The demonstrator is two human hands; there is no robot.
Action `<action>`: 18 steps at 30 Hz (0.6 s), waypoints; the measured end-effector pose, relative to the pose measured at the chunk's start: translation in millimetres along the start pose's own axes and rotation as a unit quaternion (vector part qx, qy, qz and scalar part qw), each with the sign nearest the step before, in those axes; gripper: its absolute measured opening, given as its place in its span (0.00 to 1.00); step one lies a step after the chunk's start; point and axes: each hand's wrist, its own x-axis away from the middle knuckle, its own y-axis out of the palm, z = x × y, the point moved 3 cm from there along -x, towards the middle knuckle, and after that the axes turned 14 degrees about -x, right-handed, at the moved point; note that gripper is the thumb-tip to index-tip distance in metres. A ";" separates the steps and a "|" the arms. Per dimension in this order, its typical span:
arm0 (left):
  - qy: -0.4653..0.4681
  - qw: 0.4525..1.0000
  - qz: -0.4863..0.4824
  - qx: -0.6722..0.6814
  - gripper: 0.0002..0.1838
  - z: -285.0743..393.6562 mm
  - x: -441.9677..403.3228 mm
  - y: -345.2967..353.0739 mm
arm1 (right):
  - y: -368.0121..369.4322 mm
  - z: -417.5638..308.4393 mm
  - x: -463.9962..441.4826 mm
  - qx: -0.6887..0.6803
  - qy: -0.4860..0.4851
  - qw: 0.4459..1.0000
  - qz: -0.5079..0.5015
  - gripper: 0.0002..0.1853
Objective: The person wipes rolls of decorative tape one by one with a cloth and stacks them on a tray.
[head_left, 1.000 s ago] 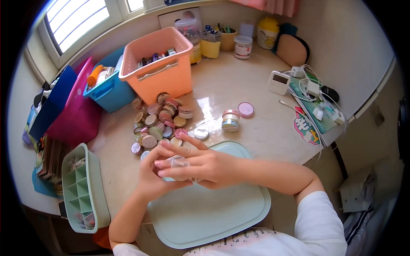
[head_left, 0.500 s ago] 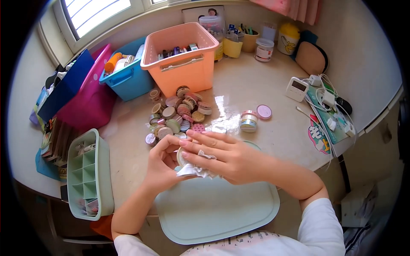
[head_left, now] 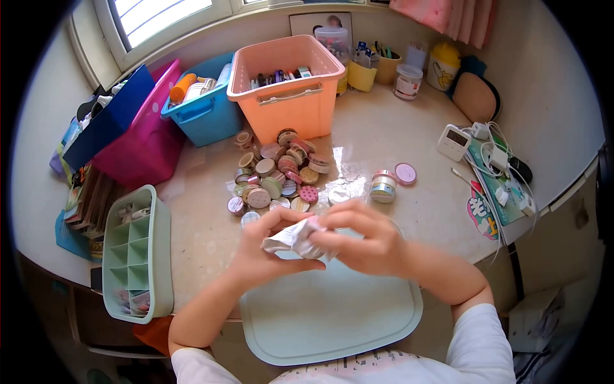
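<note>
My left hand (head_left: 259, 255) is curled round a crumpled white tissue (head_left: 294, 239), thumb below and fingers above; whatever lies under the tissue is hidden. From the right, my right hand (head_left: 364, 240) pinches the same tissue with thumb and fingertips. Both hands are above the upper edge of a pale green lid (head_left: 332, 313). Beyond them lies a heap of tape rolls (head_left: 272, 187) in many colours. A short stack of rolls (head_left: 384, 187) stands to the right, beside a pink-rimmed roll (head_left: 405, 174).
A green divided box (head_left: 163, 269) stands at left. Behind are magenta (head_left: 144, 147), blue (head_left: 208, 121) and orange (head_left: 288, 109) bins. Cups and a jar (head_left: 408, 83) line the back. A white clock (head_left: 454, 143), cables and a notebook (head_left: 505, 208) lie at right.
The view has shifted, so the table things appear further right. My right hand's fingers have gone from lying flat over the tissue to pinching it, and more of the tissue shows.
</note>
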 end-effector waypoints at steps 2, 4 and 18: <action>-0.030 0.999 -0.003 0.034 0.35 -1.3 3.5 5.6 | 7.2 -14.0 -1.9 -0.012 -0.007 0.999 -0.050 0.20; -0.049 0.997 0.001 0.059 0.33 -5.1 6.7 10.0 | 9.7 -14.8 -1.4 -0.023 -0.010 0.997 -0.072 0.20; -0.052 0.997 0.022 0.060 0.34 1.0 5.5 8.6 | 4.4 -9.0 -1.3 -0.021 0.024 0.995 -0.094 0.24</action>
